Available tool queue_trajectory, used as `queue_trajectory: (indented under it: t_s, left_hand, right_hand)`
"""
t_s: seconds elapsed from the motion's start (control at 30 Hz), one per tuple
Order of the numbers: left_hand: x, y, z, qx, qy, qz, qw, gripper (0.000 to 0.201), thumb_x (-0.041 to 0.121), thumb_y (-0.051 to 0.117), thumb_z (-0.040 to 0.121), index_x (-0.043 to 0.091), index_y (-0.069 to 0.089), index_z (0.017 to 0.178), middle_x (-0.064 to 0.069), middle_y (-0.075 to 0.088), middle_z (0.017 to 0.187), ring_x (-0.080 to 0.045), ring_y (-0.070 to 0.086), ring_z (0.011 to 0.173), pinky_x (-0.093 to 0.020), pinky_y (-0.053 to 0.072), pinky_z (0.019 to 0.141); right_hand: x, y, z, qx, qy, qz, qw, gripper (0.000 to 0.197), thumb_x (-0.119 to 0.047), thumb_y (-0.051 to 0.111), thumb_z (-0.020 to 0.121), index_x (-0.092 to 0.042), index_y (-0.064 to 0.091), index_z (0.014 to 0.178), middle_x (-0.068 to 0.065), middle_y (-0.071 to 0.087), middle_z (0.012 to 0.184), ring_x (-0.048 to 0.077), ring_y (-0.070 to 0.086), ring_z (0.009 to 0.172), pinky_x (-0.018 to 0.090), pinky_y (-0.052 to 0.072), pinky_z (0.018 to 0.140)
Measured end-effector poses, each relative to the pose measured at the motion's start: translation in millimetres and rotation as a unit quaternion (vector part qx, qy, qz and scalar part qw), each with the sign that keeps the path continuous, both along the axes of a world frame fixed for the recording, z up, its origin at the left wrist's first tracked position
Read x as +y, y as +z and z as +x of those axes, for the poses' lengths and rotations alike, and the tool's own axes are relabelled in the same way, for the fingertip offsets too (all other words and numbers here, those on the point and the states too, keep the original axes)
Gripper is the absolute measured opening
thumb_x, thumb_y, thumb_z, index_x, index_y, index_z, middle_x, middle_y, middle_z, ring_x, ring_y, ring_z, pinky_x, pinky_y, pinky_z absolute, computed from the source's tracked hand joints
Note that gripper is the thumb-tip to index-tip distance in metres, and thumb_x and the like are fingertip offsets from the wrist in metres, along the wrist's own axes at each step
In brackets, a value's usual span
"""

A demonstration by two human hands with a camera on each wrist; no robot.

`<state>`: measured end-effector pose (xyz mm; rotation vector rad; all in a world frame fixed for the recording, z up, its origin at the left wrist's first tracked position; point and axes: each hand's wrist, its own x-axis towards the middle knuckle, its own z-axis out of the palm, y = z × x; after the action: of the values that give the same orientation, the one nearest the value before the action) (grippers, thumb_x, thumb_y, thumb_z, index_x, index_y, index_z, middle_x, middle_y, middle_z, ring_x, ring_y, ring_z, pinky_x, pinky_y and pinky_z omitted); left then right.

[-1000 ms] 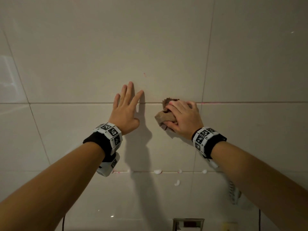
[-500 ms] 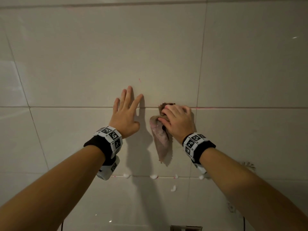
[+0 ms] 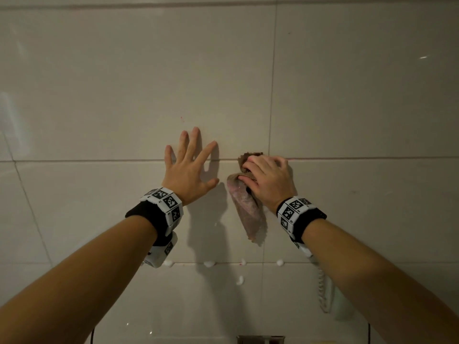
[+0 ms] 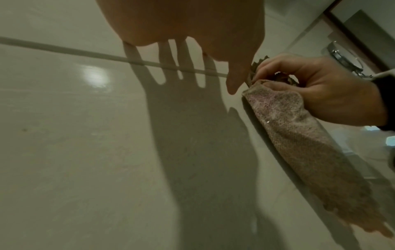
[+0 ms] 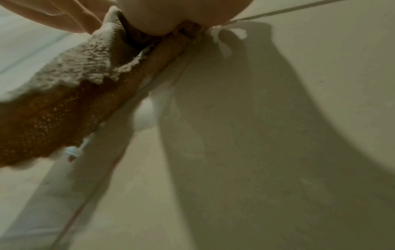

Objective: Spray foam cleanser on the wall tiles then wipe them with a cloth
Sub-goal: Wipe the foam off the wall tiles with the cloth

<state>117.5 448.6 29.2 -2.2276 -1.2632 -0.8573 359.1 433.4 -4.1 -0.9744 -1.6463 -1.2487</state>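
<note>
Both hands on the wall tiles [image 3: 124, 95]

Left hand [image 3: 187, 171] lies flat with fingers spread, holding nothing; just right of it, the right hand [image 3: 269, 181] grips a bunched brown cloth [image 3: 249, 212] against the tiles, its tail hanging down; white blobs [image 3: 209, 263], probably foam, sit below the cloth.

The right hand [image 3: 269, 180] covers the bunched top of the cloth [image 3: 248, 214], so its folds there can't be read. In the right wrist view the fingers are cut off by the top edge. A coiled white cord [image 3: 323, 291] disappears behind the right forearm; what it belongs to is unclear.
</note>
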Motion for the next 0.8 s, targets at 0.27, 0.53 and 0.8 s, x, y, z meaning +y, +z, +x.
queue_trajectory:
  t_s: [0.27,0.53,0.8]
  left_hand:
    - [-3.7,1.3,31.0,0.004,0.015,0.016,1.000,0.095,0.062,0.063,0.081,0.040,0.009,0.156,-0.004,-0.016,0.166,-0.034,-0.016,0.151,-0.071,0.005,0.113]
    - [-9.7,7.1,43.8,0.020,0.027,-0.007,0.999,0.096,0.062,0.061,0.084,0.042,0.000,0.156,-0.001,-0.024,0.164,-0.032,-0.023,0.150,-0.071,0.004,0.114]
    - [-13.2,9.7,55.3,0.006,0.026,-0.035,0.999,0.097,0.065,0.058,0.084,0.045,-0.007,0.154,0.004,-0.031,0.161,-0.030,-0.029,0.148,-0.072,0.002,0.113]
  right_hand:
    - [-14.6,-1.8,41.7,0.001,-0.011,-0.014,1.000,0.029,-0.040,0.060,0.096,-0.016,0.073,0.105,-0.003,0.070,0.113,0.018,0.059,0.104,0.038,0.036,0.089]
    - [-19.3,-9.7,68.5,0.014,-0.018,-0.018,1.000,0.034,-0.037,0.057,0.096,-0.009,0.070,0.109,0.007,0.069,0.115,0.023,0.053,0.107,0.037,0.038,0.088]
    - [-19.7,-20.8,84.8,0.050,-0.008,-0.058,0.997,0.044,-0.035,0.052,0.097,-0.003,0.062,0.124,0.016,0.056,0.130,0.032,0.050,0.119,0.046,0.046,0.101]
